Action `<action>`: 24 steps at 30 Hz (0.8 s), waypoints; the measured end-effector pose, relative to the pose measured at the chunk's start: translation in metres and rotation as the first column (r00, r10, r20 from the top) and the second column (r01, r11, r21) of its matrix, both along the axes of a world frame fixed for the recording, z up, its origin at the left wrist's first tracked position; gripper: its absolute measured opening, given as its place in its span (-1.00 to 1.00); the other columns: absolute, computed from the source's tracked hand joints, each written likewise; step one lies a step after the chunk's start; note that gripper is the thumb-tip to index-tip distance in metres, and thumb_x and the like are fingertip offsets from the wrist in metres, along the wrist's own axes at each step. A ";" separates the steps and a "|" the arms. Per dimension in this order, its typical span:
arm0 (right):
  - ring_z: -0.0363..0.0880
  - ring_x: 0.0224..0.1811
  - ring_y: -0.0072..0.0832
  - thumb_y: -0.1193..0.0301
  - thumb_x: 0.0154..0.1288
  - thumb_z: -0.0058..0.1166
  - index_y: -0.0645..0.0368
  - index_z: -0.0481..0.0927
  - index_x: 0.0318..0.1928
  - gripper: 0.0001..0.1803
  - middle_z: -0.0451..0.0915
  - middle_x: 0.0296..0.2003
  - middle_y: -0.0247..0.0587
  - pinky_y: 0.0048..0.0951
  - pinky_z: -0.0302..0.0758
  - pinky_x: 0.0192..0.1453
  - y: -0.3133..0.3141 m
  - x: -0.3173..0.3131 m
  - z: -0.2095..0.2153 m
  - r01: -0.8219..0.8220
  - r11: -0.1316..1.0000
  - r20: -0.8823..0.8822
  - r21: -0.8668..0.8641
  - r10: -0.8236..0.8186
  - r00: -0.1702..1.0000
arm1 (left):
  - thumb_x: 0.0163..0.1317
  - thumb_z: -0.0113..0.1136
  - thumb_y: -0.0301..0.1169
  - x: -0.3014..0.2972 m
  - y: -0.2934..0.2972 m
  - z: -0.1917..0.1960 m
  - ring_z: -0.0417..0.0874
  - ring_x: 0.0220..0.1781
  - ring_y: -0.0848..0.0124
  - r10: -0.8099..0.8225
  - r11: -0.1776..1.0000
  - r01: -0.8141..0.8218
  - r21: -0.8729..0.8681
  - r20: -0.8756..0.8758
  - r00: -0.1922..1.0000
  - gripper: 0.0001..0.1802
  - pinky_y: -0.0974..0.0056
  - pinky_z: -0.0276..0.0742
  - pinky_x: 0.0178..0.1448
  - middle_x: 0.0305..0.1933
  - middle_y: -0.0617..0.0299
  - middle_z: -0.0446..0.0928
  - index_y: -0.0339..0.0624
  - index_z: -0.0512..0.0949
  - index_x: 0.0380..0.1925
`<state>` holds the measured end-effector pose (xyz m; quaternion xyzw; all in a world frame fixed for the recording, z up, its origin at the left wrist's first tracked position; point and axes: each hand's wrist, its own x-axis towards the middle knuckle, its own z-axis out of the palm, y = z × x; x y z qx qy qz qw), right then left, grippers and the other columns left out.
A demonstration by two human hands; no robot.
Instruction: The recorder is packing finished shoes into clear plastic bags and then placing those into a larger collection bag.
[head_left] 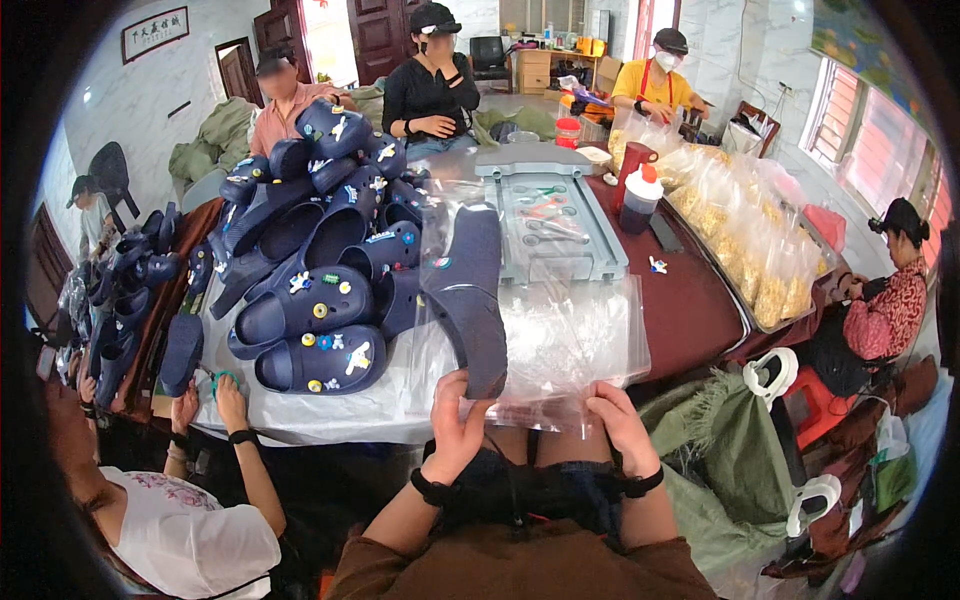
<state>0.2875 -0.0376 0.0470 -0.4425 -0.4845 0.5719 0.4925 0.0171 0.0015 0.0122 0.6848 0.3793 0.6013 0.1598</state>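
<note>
In front of me a navy clog (474, 285) stands on its end with its ridged sole showing, at the left part of a clear plastic bag (590, 340). My left hand (458, 430) is closed on the clog's near end, with thumb and fingers at its edge. My right hand (622, 430) pinches the near right edge of the bag. How far the clog sits inside the bag I cannot tell. Left of it rises a heap of navy clogs (318, 297) decorated with small charms.
Beyond the bag lies a grey plastic tray (610, 262) with several scissors (555, 228). To its right stand a dark bottle (640, 200) and a metal tray (790, 325) of filled bags. At left, a co-worker's hands (232, 400) hold green-handled scissors near a clog.
</note>
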 end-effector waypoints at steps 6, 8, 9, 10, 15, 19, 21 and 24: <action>0.44 -0.44 -0.67 0.45 0.45 -0.02 0.16 0.49 -0.32 -0.86 0.49 -0.48 -0.44 -0.57 0.37 -0.33 -0.001 0.010 -0.025 -0.006 1.000 0.024 0.013 0.006 1.000 | 0.21 0.27 -0.64 0.010 0.003 -0.050 0.59 0.01 0.24 0.044 0.984 -0.036 -0.174 0.041 0.998 -0.71 0.24 0.50 0.12 0.01 0.02 0.51 -0.35 0.48 -0.07; 0.43 -0.43 -0.68 0.45 0.46 -0.03 0.17 0.48 -0.33 -0.85 0.48 -0.47 -0.46 -0.57 0.38 -0.34 0.000 0.009 -0.035 0.039 0.999 0.108 0.008 -0.040 0.993 | 0.16 0.37 -0.50 0.012 0.001 -0.065 0.51 -0.10 0.05 0.003 0.920 0.066 -0.386 0.174 0.985 -0.66 0.10 0.44 0.05 -0.16 -0.08 0.48 -0.32 0.43 -0.15; 0.43 -0.43 -0.68 0.45 0.46 -0.03 0.17 0.48 -0.33 -0.85 0.48 -0.47 -0.46 -0.57 0.38 -0.34 0.002 0.010 -0.038 0.037 0.999 0.106 0.007 -0.037 0.994 | 0.16 0.37 -0.50 0.009 0.000 -0.072 0.51 -0.10 0.05 0.005 0.920 0.063 -0.387 0.172 0.985 -0.66 0.10 0.44 0.05 -0.16 -0.08 0.48 -0.32 0.43 -0.15; 0.43 -0.43 -0.69 0.46 0.45 -0.01 0.17 0.48 -0.33 -0.86 0.48 -0.47 -0.47 -0.57 0.37 -0.34 0.001 0.016 -0.042 0.131 0.990 0.149 0.041 -0.136 0.979 | 0.15 0.40 -0.47 0.014 -0.003 -0.050 0.52 -0.14 0.08 -0.022 0.887 0.051 -0.458 0.069 0.997 -0.66 0.11 0.44 -0.01 -0.21 -0.04 0.47 -0.33 0.43 -0.21; 0.49 -0.38 -0.35 0.62 0.18 0.23 0.15 0.50 -0.33 -0.83 0.52 -0.40 -0.35 -0.41 0.44 -0.25 0.002 -0.025 -0.007 0.473 0.543 0.270 0.694 -0.805 0.528 | 0.12 0.48 -0.38 0.006 0.010 -0.043 0.52 -0.27 0.12 -0.061 0.729 0.093 -0.678 0.070 0.996 -0.62 0.14 0.44 -0.14 -0.33 0.01 0.46 -0.37 0.46 -0.29; 0.64 -0.16 -0.15 0.57 0.14 0.31 0.14 0.56 -0.13 -0.72 0.62 -0.15 -0.18 -0.28 0.57 -0.08 -0.006 -0.032 -0.007 -0.088 0.754 0.508 0.651 -0.346 0.789 | 0.16 0.46 -0.33 0.011 0.005 -0.027 0.58 -0.24 0.07 -0.094 0.846 0.040 -0.532 -0.074 0.993 -0.62 0.15 0.49 -0.15 -0.23 -0.06 0.55 -0.37 0.55 -0.18; 0.66 -0.11 -0.16 0.52 0.14 0.33 0.13 0.57 -0.09 -0.68 0.63 -0.14 -0.17 -0.28 0.59 -0.06 -0.003 -0.044 -0.009 -0.188 0.739 0.583 0.647 -0.320 0.747 | 0.18 0.45 -0.32 0.009 -0.009 0.000 0.62 -0.19 0.04 -0.121 0.855 0.031 -0.518 -0.141 0.983 -0.61 0.16 0.51 -0.14 -0.16 -0.09 0.59 -0.36 0.58 -0.12; 0.68 -0.07 -0.17 0.42 0.15 0.38 0.13 0.57 -0.04 -0.64 0.64 -0.15 -0.15 -0.28 0.61 -0.05 0.006 -0.057 -0.017 -0.235 0.783 0.664 0.576 -0.280 0.693 | 0.19 0.46 -0.36 -0.026 -0.030 0.041 0.71 -0.29 0.42 -0.197 0.939 0.042 -0.341 -0.433 0.880 -0.71 0.30 0.58 -0.19 -0.32 0.10 0.68 -0.36 0.66 -0.20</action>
